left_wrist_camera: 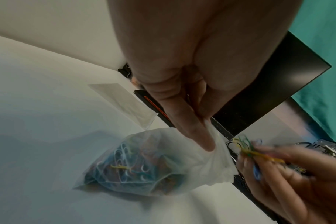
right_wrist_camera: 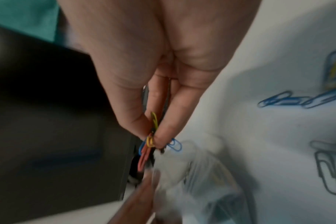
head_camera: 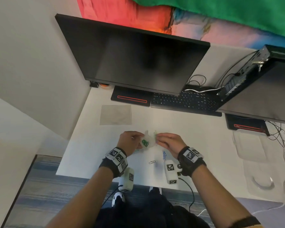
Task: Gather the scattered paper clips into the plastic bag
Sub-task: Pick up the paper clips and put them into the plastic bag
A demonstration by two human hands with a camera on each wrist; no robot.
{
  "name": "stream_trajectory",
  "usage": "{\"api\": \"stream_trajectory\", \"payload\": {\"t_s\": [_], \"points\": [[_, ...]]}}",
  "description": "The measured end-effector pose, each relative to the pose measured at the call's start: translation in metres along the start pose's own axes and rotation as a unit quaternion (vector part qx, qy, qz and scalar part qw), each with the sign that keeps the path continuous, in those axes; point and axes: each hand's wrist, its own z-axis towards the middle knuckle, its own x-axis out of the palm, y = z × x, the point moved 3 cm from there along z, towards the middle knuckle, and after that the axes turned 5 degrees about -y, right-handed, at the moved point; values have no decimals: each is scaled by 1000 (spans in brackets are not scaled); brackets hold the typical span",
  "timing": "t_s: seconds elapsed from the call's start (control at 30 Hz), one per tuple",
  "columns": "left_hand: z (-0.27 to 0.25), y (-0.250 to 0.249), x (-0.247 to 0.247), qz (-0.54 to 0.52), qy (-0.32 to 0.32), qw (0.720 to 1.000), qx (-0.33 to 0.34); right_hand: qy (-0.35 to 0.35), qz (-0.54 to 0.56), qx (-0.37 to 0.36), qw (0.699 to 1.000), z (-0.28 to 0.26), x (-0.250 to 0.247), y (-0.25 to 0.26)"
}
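Note:
A clear plastic bag (head_camera: 148, 140) (left_wrist_camera: 144, 163) (right_wrist_camera: 201, 169) partly filled with coloured paper clips hangs just above the white desk (head_camera: 95, 145). My left hand (head_camera: 130, 142) (left_wrist_camera: 192, 121) pinches its top edge. My right hand (head_camera: 167, 141) (right_wrist_camera: 155, 133) pinches a small bunch of coloured paper clips (right_wrist_camera: 153, 142) (left_wrist_camera: 255, 151) right at the bag's mouth. Loose clips lie on the desk nearer me: several blue ones (head_camera: 164, 155) (right_wrist_camera: 290, 100) and a silver one (head_camera: 152, 162) (right_wrist_camera: 326, 171).
A dark monitor (head_camera: 135, 58) stands behind, with a keyboard (head_camera: 184, 101) under its right side and a second monitor (head_camera: 262, 89) at the right. A flat empty clear bag (head_camera: 115, 114) (left_wrist_camera: 125, 103) lies at the back left. Cables (head_camera: 276, 134) trail at the right.

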Motion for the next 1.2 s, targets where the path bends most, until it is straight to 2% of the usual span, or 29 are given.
{"api": "stream_trajectory", "payload": {"t_s": [0.07,0.1,0.17,0.27,0.33,0.43,0.5,0.57,0.63,0.7,0.77,0.8,0.83,0.9,0.97,1.0,1.1,1.2], "points": [[0,-1,1,0,3,1000,5,21,-81,-39,996,-6,17,2],[0,-2,2,2,5,1000,8,16,-158,-75,984,-6,23,2],[0,-3,1,5,4,1000,12,5,-307,-157,939,-6,32,0],[1,-2,0,8,7,1000,13,41,-414,-215,884,-7,40,0],[2,1,0,10,10,1000,16,62,-417,-226,878,-10,38,5],[3,3,0,9,11,1000,15,49,-359,-244,900,-13,23,17],[4,3,-1,4,12,1000,16,5,-328,-220,919,-12,-1,21],[4,2,-4,-3,11,1000,16,-56,-338,-142,929,-11,-34,14],[5,2,-7,-9,9,1000,14,-85,-434,-36,896,-14,-67,-3],[6,2,-9,-11,10,1000,16,-54,-520,53,851,-23,-85,-28],[7,1,-10,-16,8,1000,17,-20,-579,62,813,-31,-87,-54],[7,2,-11,-16,7,1000,19,-22,-590,38,807,-32,-86,-66],[7,2,-11,-13,7,1000,21,-35,-580,3,814,-32,-84,-75],[7,3,-12,-3,8,1000,25,-79,-508,-48,856,-28,-79,-83],[6,5,-14,1,7,1000,22,-121,-445,-67,885,-20,-73,-82],[7,6,-15,0,6,1000,19,-136,-432,-71,889,-15,-69,-80],[8,8,-19,12,4,1000,20,-139,-444,-111,879,-2,-55,-75],[9,8,-21,16,1,1000,23,-107,-500,-142,848,9,-47,-76]]}}
